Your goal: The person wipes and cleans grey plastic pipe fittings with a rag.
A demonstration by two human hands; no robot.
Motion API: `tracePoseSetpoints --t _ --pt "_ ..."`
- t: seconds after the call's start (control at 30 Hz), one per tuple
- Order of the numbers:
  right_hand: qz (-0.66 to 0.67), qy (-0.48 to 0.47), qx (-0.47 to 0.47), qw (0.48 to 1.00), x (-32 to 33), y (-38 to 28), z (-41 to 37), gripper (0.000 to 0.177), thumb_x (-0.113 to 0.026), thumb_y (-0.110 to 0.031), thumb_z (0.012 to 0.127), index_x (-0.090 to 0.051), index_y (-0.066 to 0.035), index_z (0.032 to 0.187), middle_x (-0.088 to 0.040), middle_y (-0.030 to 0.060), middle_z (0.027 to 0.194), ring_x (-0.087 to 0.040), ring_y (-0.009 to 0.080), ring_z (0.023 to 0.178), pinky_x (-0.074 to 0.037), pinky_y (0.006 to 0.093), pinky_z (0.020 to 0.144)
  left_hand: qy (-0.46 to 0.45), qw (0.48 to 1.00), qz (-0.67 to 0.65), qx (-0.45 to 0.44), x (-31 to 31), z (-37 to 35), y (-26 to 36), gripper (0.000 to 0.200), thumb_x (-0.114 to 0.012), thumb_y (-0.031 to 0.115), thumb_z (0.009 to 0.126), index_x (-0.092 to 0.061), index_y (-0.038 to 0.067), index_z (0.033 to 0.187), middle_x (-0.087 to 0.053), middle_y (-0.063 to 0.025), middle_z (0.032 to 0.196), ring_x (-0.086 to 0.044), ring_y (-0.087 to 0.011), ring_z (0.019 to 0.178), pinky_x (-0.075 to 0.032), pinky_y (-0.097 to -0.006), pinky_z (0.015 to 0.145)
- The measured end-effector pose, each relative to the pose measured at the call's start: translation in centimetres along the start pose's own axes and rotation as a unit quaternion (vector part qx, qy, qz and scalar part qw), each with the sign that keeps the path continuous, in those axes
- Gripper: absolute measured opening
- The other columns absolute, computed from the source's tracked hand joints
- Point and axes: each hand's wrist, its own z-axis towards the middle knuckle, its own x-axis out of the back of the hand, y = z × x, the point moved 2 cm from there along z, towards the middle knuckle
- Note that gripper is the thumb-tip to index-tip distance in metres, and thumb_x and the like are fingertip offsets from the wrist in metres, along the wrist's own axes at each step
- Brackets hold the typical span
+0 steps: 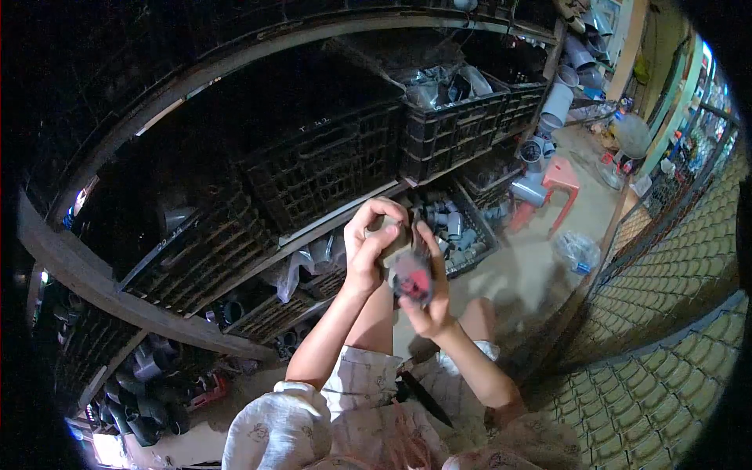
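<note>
My left hand (371, 249) is raised over my lap, its fingers closed around a small grey-brown piece (398, 247), largely covered by the fingers. Close beside it on the right, my right hand (432, 304) grips a dark grey, rounded object with a red face (413, 280); motion blurs it, and I cannot tell its kind. Thumb and fingers wrap its sides. Behind the hands, a low black crate (487, 244) holds several grey pipe fittings (455, 227).
Black plastic crates (325, 168) fill the shelves ahead and left. A red plastic stool (561, 174) stands on the floor to the right, with a clear plastic bag (578, 251) nearby. Wire mesh (666, 313) runs along the right side. Dark fittings (145, 407) lie at lower left.
</note>
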Motion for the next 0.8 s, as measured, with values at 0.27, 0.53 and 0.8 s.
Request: tracePoseSetpoints --t 0.27,0.53,0.8 --pt "0.058 0.067 -0.125 0.988 -0.3 2.6 -3.8 0.033 -0.04 -0.027 0.084 -0.049 0.001 0.099 -0.041 0.0164 0.117 -0.036 0.0234 0.112 -0.027 0.0365 0.093 -0.004 0.998 -0.067 -0.017 -1.1 -0.5 0.1 0.029 -0.043 0.029 0.07 -0.044 0.001 0.077 -0.048 -0.0132 0.071 -0.043 -0.0183 0.066 -0.035 -0.0273 0.064" --pt "-0.22 -0.069 0.14 0.963 -0.4 -3.6 -1.3 0.043 -0.048 -0.03 0.075 -0.054 0.0 0.105 -0.028 0.0279 0.125 -0.036 0.0409 0.11 -0.027 0.0464 0.094 0.004 0.998 -0.049 -0.03 -0.3 -0.8 -0.2 0.029 -0.04 0.026 0.072 -0.046 -0.002 0.079 -0.051 -0.0151 0.076 -0.047 -0.0194 0.07 -0.038 -0.0282 0.068" --pt "-0.048 0.069 -0.042 0.996 -0.7 -2.1 0.5 0.037 -0.041 -0.025 0.085 -0.048 0.007 0.102 -0.044 0.0221 0.114 -0.046 0.0294 0.102 -0.036 0.0348 0.085 0.075 0.997 0.001 -0.008 0.0 -0.6 -0.1 0.027 -0.041 0.024 0.07 -0.045 -0.001 0.078 -0.049 -0.0121 0.076 -0.046 -0.0184 0.072 -0.037 -0.0266 0.068"
